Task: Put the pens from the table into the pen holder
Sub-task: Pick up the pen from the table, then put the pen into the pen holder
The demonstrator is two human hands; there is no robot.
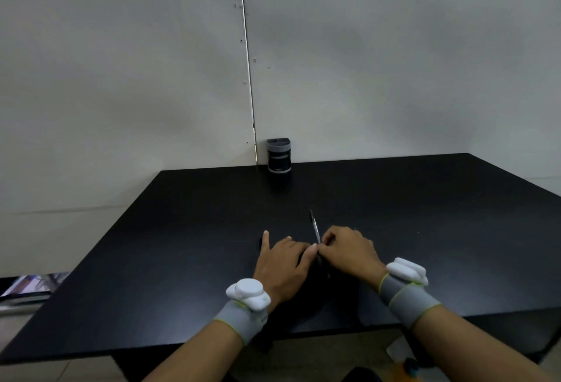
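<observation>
Pinching a thin dark pen (314, 227) near the front of the black table (425, 230).
Right hand (349, 249) grasps its near end; left hand (283, 263) lies flat, thumb touching, far from the grey cylindrical pen holder (278, 155).

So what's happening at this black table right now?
A person is working with both hands close together near the front of the black table. The right hand pinches a pen at its near end, its far end pointing away. The left hand lies beside it, touching the right fingers. The pen holder stands far back against the wall, with no pens showing above its rim.
</observation>
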